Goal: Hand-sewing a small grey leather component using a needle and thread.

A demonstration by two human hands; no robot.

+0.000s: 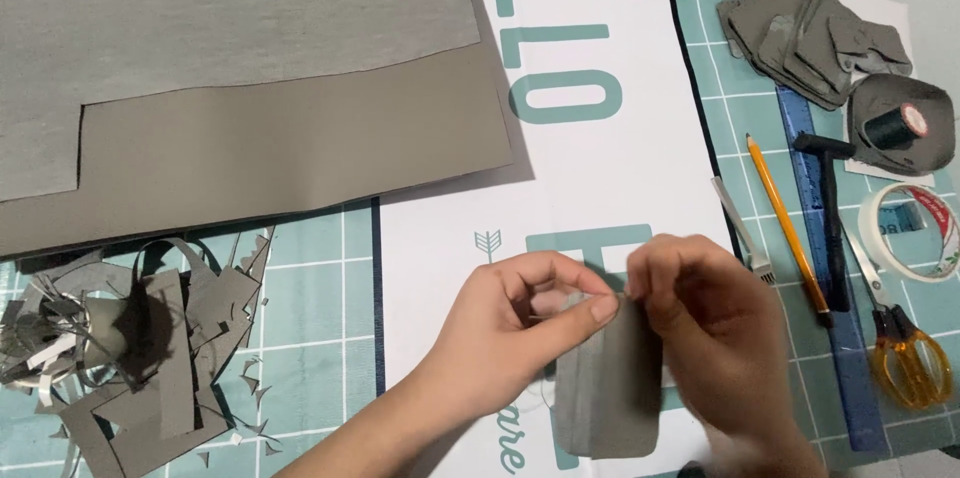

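Our grip is a two-handed pinch: left hand (520, 323) and right hand (700, 318) both closed on the top edge of a small grey leather piece (610, 388), held just above the white sheet (600, 188). Left of that sheet lies a heap of scraps (140, 348); right of it, cut pieces (810, 33) are stacked, so we judge cutting mostly done and assembly under way.

teal cutting mat (320, 268) bears grey sheets (250, 138), scraps (150, 358)
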